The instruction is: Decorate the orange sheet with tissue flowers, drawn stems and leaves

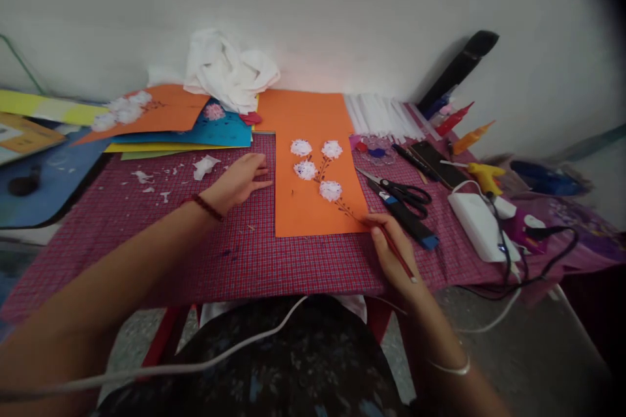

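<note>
An orange sheet of paper [303, 212] lies on the checked cloth in front of me. White crumpled-paper flowers [330, 191] with purple specks are on it, joined by dark drawn stems and leaves. My right hand [391, 247] is at the sheet's lower right corner, closed around a slim reddish-brown pencil [394, 249]. The pencil's tip is hidden by the fingers, close to the end of the lowest stem. My left hand [239, 180] is open just left of the sheet, fingers stretched toward its edge and holding nothing.
Scissors [403, 192] and a blue-and-black cutter [413, 225] lie right of the sheet. Beyond are a phone [437, 164], a yellow glue gun [485, 177] and a white power box [482, 225] with cables. Coloured sheets [180, 137], paper scraps [204, 167] and white cloth [229, 71] are left and behind.
</note>
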`<state>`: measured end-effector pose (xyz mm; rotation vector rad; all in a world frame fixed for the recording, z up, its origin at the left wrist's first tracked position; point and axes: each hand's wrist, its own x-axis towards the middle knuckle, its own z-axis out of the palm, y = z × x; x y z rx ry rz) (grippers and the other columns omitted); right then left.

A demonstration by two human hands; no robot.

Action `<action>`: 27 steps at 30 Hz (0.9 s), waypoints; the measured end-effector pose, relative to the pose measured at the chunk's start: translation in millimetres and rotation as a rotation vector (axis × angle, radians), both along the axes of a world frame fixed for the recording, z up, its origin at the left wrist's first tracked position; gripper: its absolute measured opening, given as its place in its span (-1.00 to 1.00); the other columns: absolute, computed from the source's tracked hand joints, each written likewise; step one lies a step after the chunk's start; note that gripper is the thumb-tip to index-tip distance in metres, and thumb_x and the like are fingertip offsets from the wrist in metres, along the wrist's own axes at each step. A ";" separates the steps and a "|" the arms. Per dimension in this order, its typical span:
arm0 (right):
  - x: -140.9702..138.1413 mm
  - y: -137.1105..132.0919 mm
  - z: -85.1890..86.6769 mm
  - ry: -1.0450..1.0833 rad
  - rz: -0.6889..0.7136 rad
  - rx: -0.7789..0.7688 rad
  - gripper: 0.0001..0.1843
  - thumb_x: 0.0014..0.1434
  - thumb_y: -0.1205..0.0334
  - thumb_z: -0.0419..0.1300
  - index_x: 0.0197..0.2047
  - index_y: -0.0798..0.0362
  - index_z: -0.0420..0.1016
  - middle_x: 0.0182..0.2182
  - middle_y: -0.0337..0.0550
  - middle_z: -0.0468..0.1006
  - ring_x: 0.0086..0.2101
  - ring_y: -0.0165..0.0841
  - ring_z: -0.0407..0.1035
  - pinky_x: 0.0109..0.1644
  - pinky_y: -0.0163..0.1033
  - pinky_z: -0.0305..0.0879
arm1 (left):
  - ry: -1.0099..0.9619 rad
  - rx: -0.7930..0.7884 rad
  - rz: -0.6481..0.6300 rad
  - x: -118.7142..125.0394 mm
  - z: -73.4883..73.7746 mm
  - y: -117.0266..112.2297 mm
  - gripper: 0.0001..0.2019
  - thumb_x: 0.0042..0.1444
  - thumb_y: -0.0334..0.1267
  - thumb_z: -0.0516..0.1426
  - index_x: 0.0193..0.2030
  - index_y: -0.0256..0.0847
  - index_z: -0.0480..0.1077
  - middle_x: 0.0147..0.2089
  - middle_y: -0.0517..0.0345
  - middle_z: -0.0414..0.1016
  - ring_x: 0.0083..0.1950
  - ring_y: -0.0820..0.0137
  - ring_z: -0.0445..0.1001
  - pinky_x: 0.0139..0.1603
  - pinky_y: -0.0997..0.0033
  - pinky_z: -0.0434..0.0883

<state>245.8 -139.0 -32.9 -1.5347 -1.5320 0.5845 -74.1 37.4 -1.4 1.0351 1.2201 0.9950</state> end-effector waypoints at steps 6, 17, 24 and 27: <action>-0.3 0.7 -1.9 0.015 0.031 0.042 -0.69 0.38 0.01 0.04 0.04 -0.04 0.45 -0.02 -0.02 0.57 0.01 -0.15 0.46 0.17 0.07 0.36 | 0.051 0.001 -0.057 25.0 2.8 8.3 -0.80 0.27 -0.15 0.12 -0.33 -0.20 0.32 -0.33 0.04 0.47 -0.37 0.41 0.45 -0.34 0.38 0.47; -2.0 6.0 -3.3 0.080 -0.054 0.243 -0.72 0.35 0.01 0.05 -0.09 0.00 0.45 -0.15 -0.05 0.58 -0.11 -0.23 0.48 0.07 -0.02 0.41 | 0.140 0.173 -0.029 37.6 -6.9 -25.3 -0.83 0.16 -0.45 0.15 -0.45 -0.25 0.40 -0.55 0.25 0.37 -0.60 0.59 0.19 -0.59 0.54 0.09; 0.0 8.0 -7.5 0.184 -0.161 0.313 -0.72 0.30 0.01 0.11 -0.12 0.02 0.48 -0.18 -0.04 0.59 -0.15 -0.20 0.49 0.02 0.01 0.43 | 0.061 0.202 0.014 34.5 -6.6 -24.1 -0.86 0.09 -0.40 0.18 -0.47 -0.23 0.36 -0.52 0.21 0.42 -0.54 0.52 0.32 -0.51 0.51 0.23; -1.7 5.9 -6.3 0.231 -0.110 0.319 -0.68 0.30 -0.02 0.11 -0.09 0.01 0.51 -0.17 -0.04 0.61 -0.16 -0.18 0.51 0.00 0.00 0.43 | 0.037 0.205 0.044 30.7 -7.5 -22.3 -0.88 0.10 -0.37 0.17 -0.44 -0.21 0.34 -0.50 0.20 0.43 -0.48 0.48 0.37 -0.43 0.48 0.29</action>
